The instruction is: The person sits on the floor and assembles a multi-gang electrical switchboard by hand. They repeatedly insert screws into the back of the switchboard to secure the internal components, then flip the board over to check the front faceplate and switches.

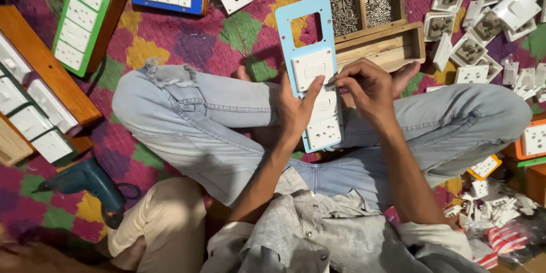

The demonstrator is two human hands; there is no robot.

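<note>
A light blue switch panel (305, 28) rests lengthwise on my crossed legs, with white switch and socket modules (324, 131) set in its lower openings and one upper opening bare. My left hand (296, 111) grips the panel's left edge, thumb on a white switch (310, 68). My right hand (369, 88) pinches at the right edge of the same switch, fingertips on the panel.
A wooden tray (392, 48) with screws lies beyond the panel. Loose white sockets (472, 51) pile at the right. Wooden boards with mounted switches (34, 108) and a green panel (82, 17) sit left. A teal power drill (94, 185) lies at lower left.
</note>
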